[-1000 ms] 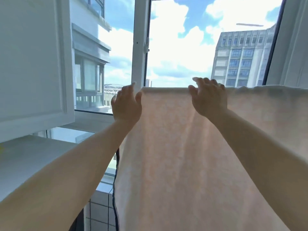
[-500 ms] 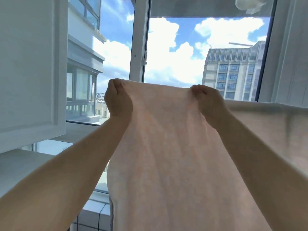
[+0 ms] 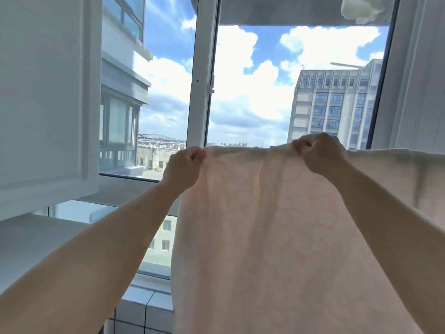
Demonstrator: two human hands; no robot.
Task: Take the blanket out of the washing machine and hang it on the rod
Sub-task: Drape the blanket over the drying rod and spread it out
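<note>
From my feed, both bare forearms run up from the bottom corners toward the middle of the view. My left hand (image 3: 184, 166), at about 10 o'clock from the centre, is curled into a fist that pinches the top edge of the blanket (image 3: 277, 237) near its left corner. My right hand (image 3: 321, 156), at about 2 o'clock, is curled the same way, gripping that top edge further along, knuckles up. The pale pink blanket hangs down from the two grips, filling the lower middle and right of the view, with faint rounded patterning; its upper edge sags slightly between the hands and runs on level toward 3 o'clock. I cannot tell what carries it there. At 9 o'clock stands a white cabinet door (image 3: 45, 92). Beyond is the window frame (image 3: 201, 75), then an office block (image 3: 334, 102) at 1 o'clock.
</note>
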